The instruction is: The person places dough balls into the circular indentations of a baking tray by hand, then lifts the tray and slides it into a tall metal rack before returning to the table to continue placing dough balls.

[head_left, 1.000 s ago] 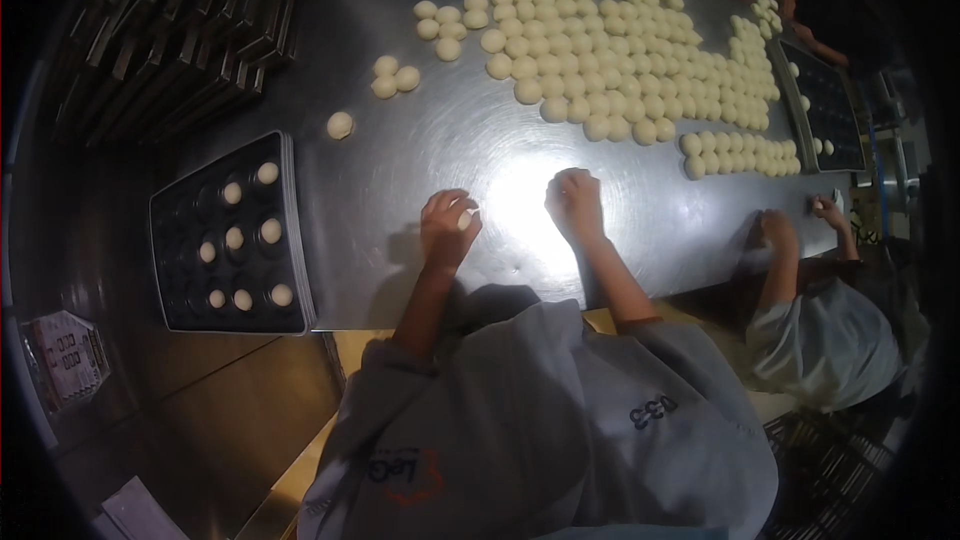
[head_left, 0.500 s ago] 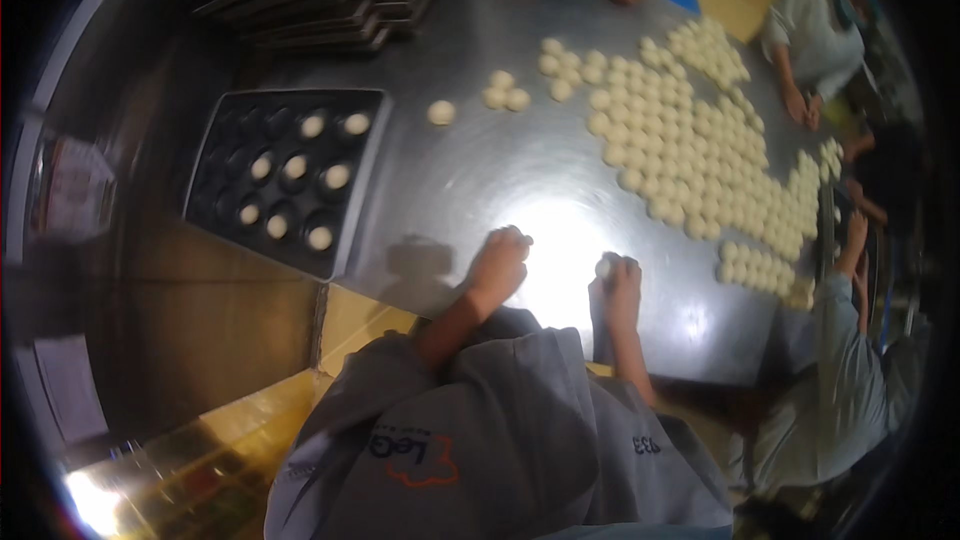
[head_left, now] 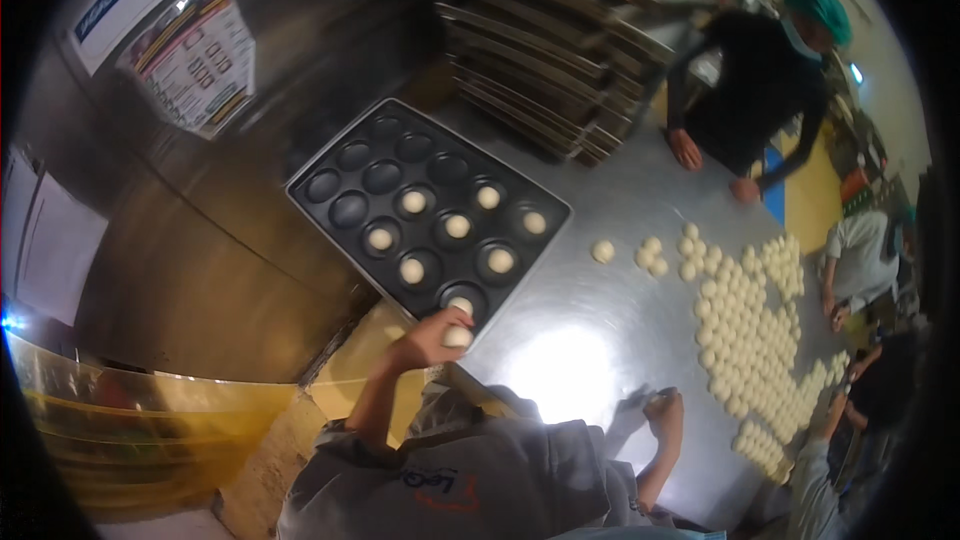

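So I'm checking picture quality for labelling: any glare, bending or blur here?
Head view: a bright glare patch on the steel table by the left hand; fisheye bends the stacked trays; black corners; dough balls at the right rim look soft.

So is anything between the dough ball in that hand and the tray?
Nothing visible. The left hand holds a dough ball right at the near corner of the tray, beside a cup already holding a ball. Several cups farther along are empty and uncovered.
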### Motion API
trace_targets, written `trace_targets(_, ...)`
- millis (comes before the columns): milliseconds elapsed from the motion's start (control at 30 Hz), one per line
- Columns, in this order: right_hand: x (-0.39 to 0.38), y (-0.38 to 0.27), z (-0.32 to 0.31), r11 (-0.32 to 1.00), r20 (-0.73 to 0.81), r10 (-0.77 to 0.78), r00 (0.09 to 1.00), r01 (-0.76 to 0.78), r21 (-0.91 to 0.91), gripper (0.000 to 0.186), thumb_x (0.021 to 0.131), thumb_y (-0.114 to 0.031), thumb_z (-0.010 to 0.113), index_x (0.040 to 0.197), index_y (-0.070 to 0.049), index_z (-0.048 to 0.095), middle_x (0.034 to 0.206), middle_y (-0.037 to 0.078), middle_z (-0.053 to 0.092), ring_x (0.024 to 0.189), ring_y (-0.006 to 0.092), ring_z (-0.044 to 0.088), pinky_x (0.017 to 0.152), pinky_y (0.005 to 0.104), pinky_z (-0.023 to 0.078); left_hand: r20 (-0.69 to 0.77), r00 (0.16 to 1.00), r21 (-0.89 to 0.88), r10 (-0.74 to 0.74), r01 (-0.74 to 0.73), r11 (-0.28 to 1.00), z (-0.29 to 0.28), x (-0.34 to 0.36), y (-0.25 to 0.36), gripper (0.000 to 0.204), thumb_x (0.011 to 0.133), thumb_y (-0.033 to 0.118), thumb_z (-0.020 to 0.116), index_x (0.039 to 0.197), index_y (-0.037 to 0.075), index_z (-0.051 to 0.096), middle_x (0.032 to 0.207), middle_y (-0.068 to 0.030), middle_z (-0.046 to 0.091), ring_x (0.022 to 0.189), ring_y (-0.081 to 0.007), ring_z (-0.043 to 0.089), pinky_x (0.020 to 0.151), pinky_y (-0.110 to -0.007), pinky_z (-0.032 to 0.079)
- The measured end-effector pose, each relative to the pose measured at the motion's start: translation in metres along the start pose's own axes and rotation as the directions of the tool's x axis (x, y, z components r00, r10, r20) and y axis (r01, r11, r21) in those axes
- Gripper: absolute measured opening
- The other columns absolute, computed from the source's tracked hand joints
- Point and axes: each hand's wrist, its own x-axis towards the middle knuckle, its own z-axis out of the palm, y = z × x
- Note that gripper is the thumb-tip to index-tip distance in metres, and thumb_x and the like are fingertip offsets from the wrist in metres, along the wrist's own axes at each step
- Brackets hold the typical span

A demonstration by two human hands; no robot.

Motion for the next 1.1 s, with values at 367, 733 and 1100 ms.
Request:
trace_targets(367, 0.118, -0.423, 0.106, 0.522, -0.064, -0.758, 0.649, 0.664, 0.536, 0.051, 0.086, -0.011, 0.077, 0.13, -0.005, 0.053, 0.125, 0.011, 0.061, 0.119, 0.0215, 0.061, 0.098, 0.0351, 0.049, -0.549, 0.799, -0.048, -0.247, 0.265, 0.963, -0.161, -0.099, -0.064, 0.052, 0.078, 0.0, 0.073, 0.125, 0.004, 0.051, 0.127, -0.0159, 0.055, 0.108, -0.0277, 0.061, 0.093, -0.037, 0.051)
trace_targets(733, 0.258, -0.561, 0.261, 0.74, 0.069, -0.662, 0.746, 0.666, -0.097, 0.065, 0.078, -0.021, 0.081, 0.133, -0.005, 0.051, 0.129, 0.022, 0.055, 0.12, 0.0415, 0.056, 0.099, 0.0494, 0.049, -0.555, 0.816, -0.111, -0.161, 0.119, 0.987, -0.181, -0.121, -0.08, 0.054, 0.078, -0.002, 0.077, 0.126, 0.006, 0.052, 0.121, -0.0119, 0.057, 0.106, -0.0265, 0.063, 0.092, -0.036, 0.054)
trace_targets(1100, 0.056, -0.349, 0.159, 0.78, -0.246, -0.579, 0.777, 0.616, 0.111, 0.044, 0.081, -0.006, 0.073, 0.123, -0.005, 0.059, 0.127, 0.02, 0.052, 0.122, 0.0386, 0.05, 0.105, 0.0485, 0.043, -0.676, 0.733, 0.341, 0.075, 0.22, 0.914, -0.258, 0.083, -0.156, 0.048, 0.079, 0.009, 0.076, 0.122, 0.004, 0.056, 0.119, -0.0221, 0.066, 0.111, -0.0405, 0.064, 0.095, -0.046, 0.051)
